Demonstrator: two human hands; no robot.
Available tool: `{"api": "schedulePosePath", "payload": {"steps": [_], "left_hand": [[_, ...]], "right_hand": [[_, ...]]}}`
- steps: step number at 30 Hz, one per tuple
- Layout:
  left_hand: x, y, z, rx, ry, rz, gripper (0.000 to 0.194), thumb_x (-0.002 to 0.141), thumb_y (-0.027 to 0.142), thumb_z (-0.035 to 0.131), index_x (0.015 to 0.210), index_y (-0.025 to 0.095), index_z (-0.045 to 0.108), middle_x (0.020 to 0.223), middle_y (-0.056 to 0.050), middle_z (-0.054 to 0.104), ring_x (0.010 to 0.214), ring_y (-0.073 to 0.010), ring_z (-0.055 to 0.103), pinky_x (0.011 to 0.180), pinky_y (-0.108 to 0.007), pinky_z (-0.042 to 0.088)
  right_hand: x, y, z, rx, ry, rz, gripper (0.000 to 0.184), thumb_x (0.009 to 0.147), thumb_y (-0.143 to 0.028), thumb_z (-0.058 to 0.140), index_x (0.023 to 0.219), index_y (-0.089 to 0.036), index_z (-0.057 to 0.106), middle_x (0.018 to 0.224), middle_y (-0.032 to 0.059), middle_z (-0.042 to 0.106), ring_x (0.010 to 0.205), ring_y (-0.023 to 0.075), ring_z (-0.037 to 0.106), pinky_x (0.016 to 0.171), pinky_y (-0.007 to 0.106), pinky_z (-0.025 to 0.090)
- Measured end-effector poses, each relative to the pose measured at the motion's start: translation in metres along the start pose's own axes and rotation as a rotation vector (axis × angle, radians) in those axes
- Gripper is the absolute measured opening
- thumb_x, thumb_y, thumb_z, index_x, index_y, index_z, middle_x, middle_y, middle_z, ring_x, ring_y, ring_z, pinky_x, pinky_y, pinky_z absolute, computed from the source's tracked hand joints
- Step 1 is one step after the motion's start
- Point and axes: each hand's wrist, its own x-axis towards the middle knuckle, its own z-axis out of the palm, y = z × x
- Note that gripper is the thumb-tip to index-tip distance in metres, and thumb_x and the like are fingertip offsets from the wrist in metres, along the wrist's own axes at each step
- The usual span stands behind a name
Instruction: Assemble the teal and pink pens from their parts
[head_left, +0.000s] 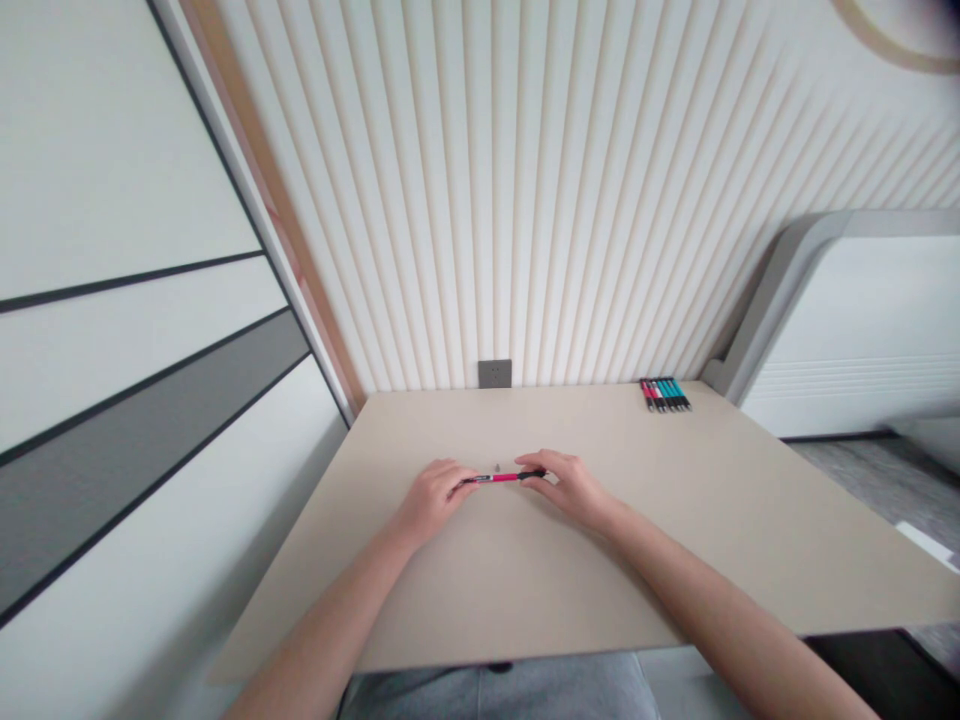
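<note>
A slim pen point(505, 478) with a pink barrel and dark ends lies crosswise between my two hands, just above or on the beige table point(480, 580); I cannot tell which. The fingers of my left hand point(436, 492) pinch its left end, near a silvery section. At the other end, my right hand point(564, 482) grips the black part between thumb and fingers. Right behind the pen's middle sits a tiny grey piece point(497, 468), too small to make out.
Several pens point(665, 394) with pink and teal barrels lie in a row at the table's back right corner. A dark socket point(495, 374) is set in the ribbed wall behind the table. White cabinet panels point(150, 380) rise on the left, a white headboard point(855, 320) on the right.
</note>
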Motion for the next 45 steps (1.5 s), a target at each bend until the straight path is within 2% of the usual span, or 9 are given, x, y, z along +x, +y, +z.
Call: {"api": "schedulePosePath", "payload": {"steps": [7, 14, 19, 23, 27, 30, 35, 40, 45], "left_hand": [[0.0, -0.002, 0.001, -0.005, 0.035, 0.002, 0.011, 0.094, 0.026, 0.055, 0.098, 0.02, 0.064, 0.086, -0.004, 0.068, 0.08, -0.0164, 0.061, 0.074, -0.029, 0.048], [0.001, 0.001, 0.003, -0.009, 0.037, -0.088, 0.011, 0.093, 0.027, 0.054, 0.095, 0.019, 0.062, 0.083, -0.003, 0.065, 0.077, -0.016, 0.061, 0.072, -0.028, 0.048], [0.001, 0.002, 0.002, -0.048, 0.022, -0.061, 0.011, 0.093, 0.024, 0.054, 0.097, 0.02, 0.063, 0.087, -0.003, 0.067, 0.082, -0.0163, 0.062, 0.075, -0.029, 0.049], [0.001, 0.001, 0.001, -0.04, 0.017, -0.03, 0.01, 0.093, 0.024, 0.055, 0.097, 0.021, 0.064, 0.087, -0.003, 0.068, 0.082, -0.0164, 0.063, 0.076, -0.029, 0.049], [0.001, 0.0, 0.002, -0.005, 0.044, -0.058, 0.01, 0.092, 0.024, 0.055, 0.096, 0.02, 0.063, 0.084, -0.003, 0.067, 0.078, -0.0162, 0.062, 0.073, -0.028, 0.049], [0.001, -0.001, 0.002, 0.006, 0.06, -0.073, 0.011, 0.093, 0.026, 0.054, 0.096, 0.02, 0.063, 0.083, -0.003, 0.066, 0.077, -0.0158, 0.062, 0.072, -0.027, 0.049], [0.001, 0.0, 0.002, 0.001, 0.07, -0.076, 0.012, 0.093, 0.026, 0.053, 0.096, 0.018, 0.063, 0.081, -0.003, 0.065, 0.075, -0.0157, 0.062, 0.07, -0.027, 0.049], [0.001, -0.001, 0.002, -0.011, 0.069, -0.056, 0.011, 0.093, 0.025, 0.054, 0.096, 0.02, 0.063, 0.084, -0.004, 0.067, 0.079, -0.0162, 0.063, 0.073, -0.028, 0.05], [0.001, -0.002, 0.001, 0.003, 0.075, -0.077, 0.011, 0.094, 0.026, 0.053, 0.098, 0.02, 0.062, 0.082, -0.003, 0.065, 0.076, -0.0154, 0.061, 0.071, -0.027, 0.049]], "right_hand": [[0.0, -0.002, 0.003, 0.02, -0.076, 0.119, 0.029, 0.096, -0.034, 0.046, 0.112, -0.02, 0.066, 0.081, 0.0042, 0.07, 0.066, 0.0137, 0.062, 0.066, 0.026, 0.051], [0.001, -0.008, -0.006, 0.041, -0.075, 0.1, 0.04, 0.088, -0.032, 0.06, 0.127, -0.022, 0.055, 0.1, 0.0053, 0.071, 0.086, 0.0164, 0.064, 0.081, 0.031, 0.049], [0.002, -0.009, -0.008, 0.018, -0.124, 0.112, 0.021, 0.093, -0.033, 0.051, 0.101, -0.02, 0.066, 0.092, 0.004, 0.071, 0.08, 0.0155, 0.064, 0.075, 0.027, 0.048], [0.001, -0.009, -0.006, -0.032, -0.193, 0.135, 0.042, 0.1, -0.036, 0.035, 0.078, -0.018, 0.067, 0.07, 0.0022, 0.068, 0.065, 0.0135, 0.061, 0.066, 0.025, 0.045], [0.001, -0.007, -0.009, -0.016, -0.146, 0.113, 0.029, 0.096, -0.038, 0.045, 0.102, -0.019, 0.067, 0.084, 0.0036, 0.071, 0.073, 0.0145, 0.062, 0.068, 0.026, 0.046], [0.002, -0.005, -0.013, -0.024, -0.069, 0.089, 0.033, 0.089, -0.036, 0.059, 0.118, -0.02, 0.06, 0.091, 0.0044, 0.07, 0.077, 0.0155, 0.061, 0.072, 0.027, 0.047], [0.003, -0.004, -0.014, -0.036, -0.052, 0.118, 0.021, 0.092, -0.035, 0.054, 0.098, -0.019, 0.066, 0.083, 0.003, 0.069, 0.073, 0.0146, 0.06, 0.067, 0.025, 0.045], [0.002, -0.003, -0.011, -0.115, -0.145, 0.168, 0.049, 0.1, -0.038, 0.034, 0.067, -0.017, 0.064, 0.063, 0.001, 0.064, 0.058, 0.012, 0.056, 0.063, 0.025, 0.042], [0.001, -0.002, -0.015, -0.067, -0.067, 0.124, 0.029, 0.092, -0.04, 0.054, 0.111, -0.02, 0.062, 0.087, 0.0036, 0.069, 0.074, 0.0149, 0.061, 0.067, 0.026, 0.046]]}}
